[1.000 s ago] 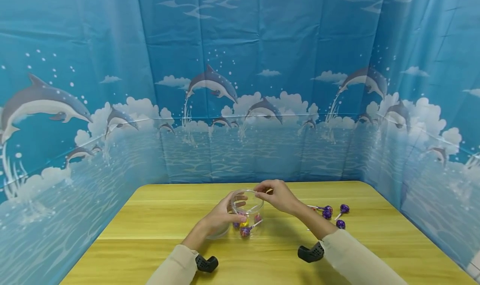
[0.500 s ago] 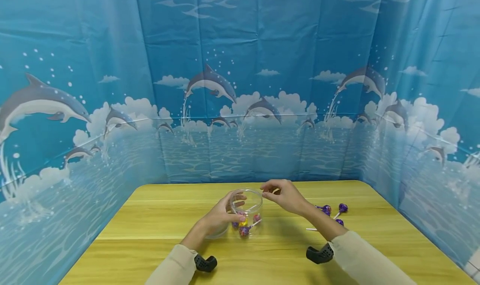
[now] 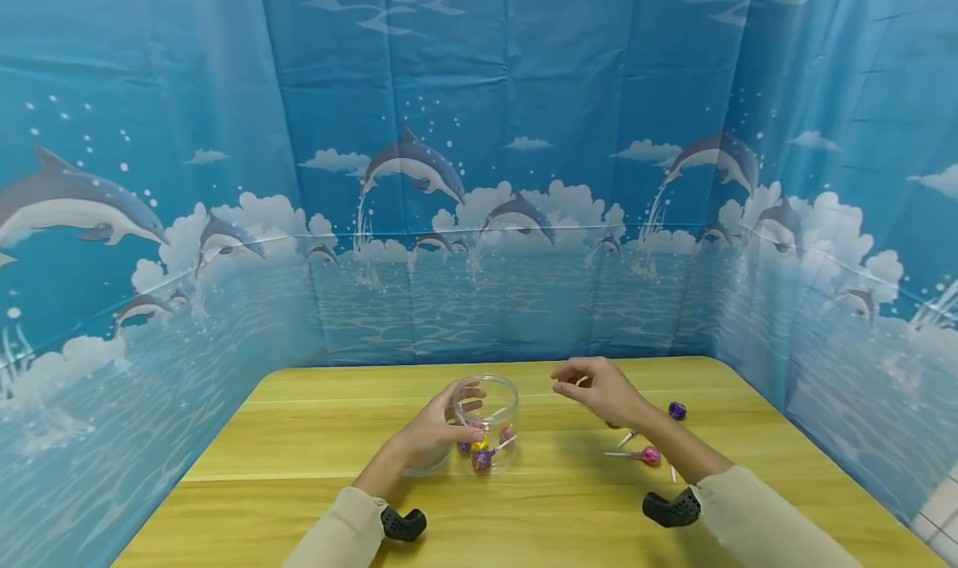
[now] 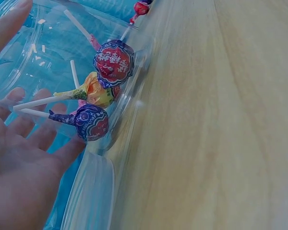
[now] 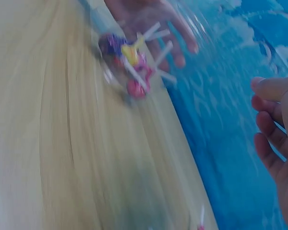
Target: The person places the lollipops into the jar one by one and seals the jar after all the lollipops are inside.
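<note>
A clear plastic jar stands on the table left of centre, its round mouth uncovered. My left hand holds it from the left, thumb in front and fingers behind. Inside lie several wrapped lollipops; the left wrist view shows a yellow lollipop between a red-and-purple lollipop and a blue-purple lollipop. My right hand hovers to the right of the jar, fingers loosely bent, with nothing between them. A clear round lid lies beside the jar, partly hidden by the left hand.
Loose lollipops lie on the right part of the wooden table: a pink lollipop, a purple lollipop and others partly covered by the right forearm. Behind and at the sides hangs a blue dolphin-print curtain.
My right hand has moved from the jar's rim off to the right, its forearm now passing over the loose lollipops. The left hand keeps its hold on the jar; the view shifts slightly.
</note>
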Tool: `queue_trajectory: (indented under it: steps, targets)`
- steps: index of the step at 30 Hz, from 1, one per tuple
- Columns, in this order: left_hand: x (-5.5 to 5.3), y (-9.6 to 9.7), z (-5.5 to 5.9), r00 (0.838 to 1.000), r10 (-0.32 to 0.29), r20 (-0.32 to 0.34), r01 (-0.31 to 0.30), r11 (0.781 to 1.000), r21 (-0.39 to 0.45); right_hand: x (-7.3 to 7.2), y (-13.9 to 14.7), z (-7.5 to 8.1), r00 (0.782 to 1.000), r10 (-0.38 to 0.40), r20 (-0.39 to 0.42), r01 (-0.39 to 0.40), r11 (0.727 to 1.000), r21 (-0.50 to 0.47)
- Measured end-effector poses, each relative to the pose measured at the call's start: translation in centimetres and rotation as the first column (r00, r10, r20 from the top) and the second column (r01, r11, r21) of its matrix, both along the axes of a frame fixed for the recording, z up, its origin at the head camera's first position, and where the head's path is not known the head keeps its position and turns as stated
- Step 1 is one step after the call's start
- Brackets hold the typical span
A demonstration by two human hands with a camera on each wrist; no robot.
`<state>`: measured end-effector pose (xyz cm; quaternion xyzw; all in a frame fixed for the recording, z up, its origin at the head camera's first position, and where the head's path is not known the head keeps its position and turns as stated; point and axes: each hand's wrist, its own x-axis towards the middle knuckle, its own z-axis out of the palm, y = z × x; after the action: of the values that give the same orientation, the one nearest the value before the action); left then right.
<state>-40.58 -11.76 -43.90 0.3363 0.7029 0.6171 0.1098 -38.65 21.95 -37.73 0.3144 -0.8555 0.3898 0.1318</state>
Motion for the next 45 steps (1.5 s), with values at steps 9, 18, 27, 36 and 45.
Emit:
queue_trajectory:
  steps: [9,18,27,36,45]
  targets:
    - [0.0,-0.3,0.0,1.0,0.005,-0.01,-0.005,1.0,-0.021,0.7,4.1,-0.7,0.997,-0.072,0.015,0.071,0.997,0.038]
    - [-0.1,-0.4,0.1,1.0,0.022,-0.017,-0.022,0.999,-0.036,1.4,6.8,-2.7,0.997,-0.048,0.053,0.045,0.997,0.058]
    - [0.2,-0.4,0.3,1.0,0.025,-0.014,-0.025,0.999,-0.035,1.6,7.8,-5.3,0.985,-0.012,0.172,0.0,0.998,0.07]
    - [0.1,-0.4,0.3,0.999,0.026,-0.022,-0.027,0.999,-0.038,1.5,7.5,-7.1,0.991,0.028,0.131,-0.049,0.986,0.158]
    - [0.0,-0.1,0.2,0.999,0.016,-0.032,-0.017,0.999,-0.041,1.5,7.3,-7.1,0.998,0.001,0.059,-0.014,0.977,0.215]
